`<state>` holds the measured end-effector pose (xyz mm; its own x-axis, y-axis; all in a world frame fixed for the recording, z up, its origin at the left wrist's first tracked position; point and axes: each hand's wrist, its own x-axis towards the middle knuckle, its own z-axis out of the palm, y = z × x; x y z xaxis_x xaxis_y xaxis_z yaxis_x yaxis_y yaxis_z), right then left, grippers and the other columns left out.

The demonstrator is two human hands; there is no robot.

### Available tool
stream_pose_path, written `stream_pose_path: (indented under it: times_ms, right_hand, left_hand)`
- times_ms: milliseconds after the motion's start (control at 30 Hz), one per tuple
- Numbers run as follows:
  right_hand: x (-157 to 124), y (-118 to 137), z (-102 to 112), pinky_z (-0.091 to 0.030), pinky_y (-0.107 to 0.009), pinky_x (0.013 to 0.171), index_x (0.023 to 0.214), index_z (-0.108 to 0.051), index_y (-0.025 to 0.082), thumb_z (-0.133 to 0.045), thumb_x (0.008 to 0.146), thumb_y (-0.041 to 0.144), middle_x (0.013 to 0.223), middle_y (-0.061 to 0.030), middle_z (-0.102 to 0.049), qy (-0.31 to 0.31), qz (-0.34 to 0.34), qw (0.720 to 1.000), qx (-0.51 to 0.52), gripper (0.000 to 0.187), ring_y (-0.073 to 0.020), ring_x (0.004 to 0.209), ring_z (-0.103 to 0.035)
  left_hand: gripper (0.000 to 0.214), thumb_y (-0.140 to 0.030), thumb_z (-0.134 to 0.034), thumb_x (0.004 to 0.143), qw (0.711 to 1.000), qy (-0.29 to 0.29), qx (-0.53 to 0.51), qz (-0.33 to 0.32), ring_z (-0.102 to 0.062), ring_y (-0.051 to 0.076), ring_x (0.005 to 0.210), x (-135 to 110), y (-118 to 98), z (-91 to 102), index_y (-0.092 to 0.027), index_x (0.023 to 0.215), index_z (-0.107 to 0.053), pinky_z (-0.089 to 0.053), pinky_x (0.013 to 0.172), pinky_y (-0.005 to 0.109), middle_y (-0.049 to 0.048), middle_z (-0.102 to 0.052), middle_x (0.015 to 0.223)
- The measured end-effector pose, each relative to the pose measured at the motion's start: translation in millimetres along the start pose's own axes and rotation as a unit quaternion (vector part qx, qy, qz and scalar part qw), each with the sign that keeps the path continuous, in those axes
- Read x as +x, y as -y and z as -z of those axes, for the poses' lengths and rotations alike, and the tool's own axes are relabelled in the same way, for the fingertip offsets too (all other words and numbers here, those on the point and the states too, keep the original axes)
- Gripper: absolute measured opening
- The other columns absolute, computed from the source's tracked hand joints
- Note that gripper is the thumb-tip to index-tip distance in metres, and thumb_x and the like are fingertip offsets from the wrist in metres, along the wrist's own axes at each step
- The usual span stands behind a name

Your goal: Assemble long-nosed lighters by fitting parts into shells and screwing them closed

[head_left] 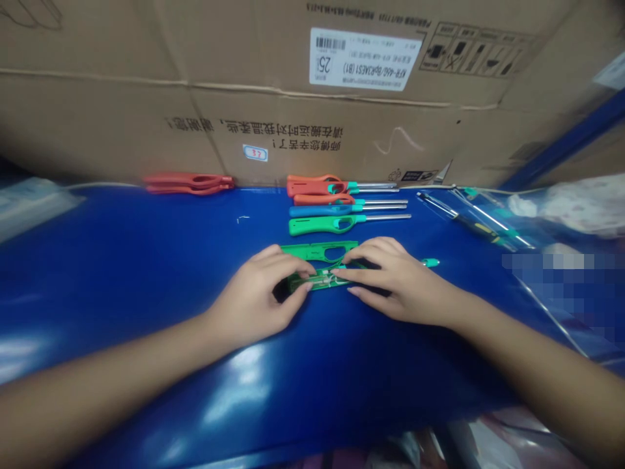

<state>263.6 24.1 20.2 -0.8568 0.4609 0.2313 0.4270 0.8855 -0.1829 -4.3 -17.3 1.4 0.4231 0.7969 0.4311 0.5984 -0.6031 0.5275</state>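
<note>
Left hand [256, 293] and right hand [398, 280] at an open green plastic lighter half [322, 280].
It is over the shiny blue tabletop [146, 260], with little parts inside. The left fingers [294, 303] pinch its left end. The right fingers [366, 276] bend over its other end; I cannot tell if they grip anything. A second green plastic half [303, 252] lies just behind it. Farther back is a row of orange, blue and green plastic lighters [312, 226] with thin metal tips, near a big brown cardboard box [122, 130].
</note>
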Motion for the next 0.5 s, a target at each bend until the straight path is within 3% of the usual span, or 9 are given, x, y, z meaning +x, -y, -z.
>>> stream_pose_path:
  times_ms: [233, 500]
  right_hand:
    - [-0.5, -1.7, -1.6, -0.041, -0.043, 0.1, 0.125, -0.067, 0.024, -0.055, 0.099, 0.028, 0.12, -0.0087, -0.065, -0.005, -0.013, 1.0, 0.026, 0.03, -0.0226, 0.112, -0.056]
    - [0.8, -0.8, -0.6, -0.042, -0.043, 0.096, 0.127, -0.066, 0.022, -0.053, 0.1, 0.027, 0.116, -0.0097, -0.065, -0.007, -0.017, 0.999, 0.03, 0.031, -0.0225, 0.105, -0.058]
  left_hand:
    - [0.008, -0.023, -0.073, 0.086, 0.994, 0.014, -0.064, 0.086, -0.051, 0.008, 0.054, -0.4, 1.6, -1.8, -0.022, 0.094, -0.074, -0.041, 0.053, 0.02, -0.0046, -0.068, 0.07]
    - [0.015, -0.024, -0.069, 0.088, 0.998, 0.004, -0.046, 0.035, -0.056, 0.01, 0.061, 0.3, 0.2, -1.8, -0.017, 0.1, -0.076, -0.048, 0.061, 0.023, 0.0007, -0.064, 0.077]
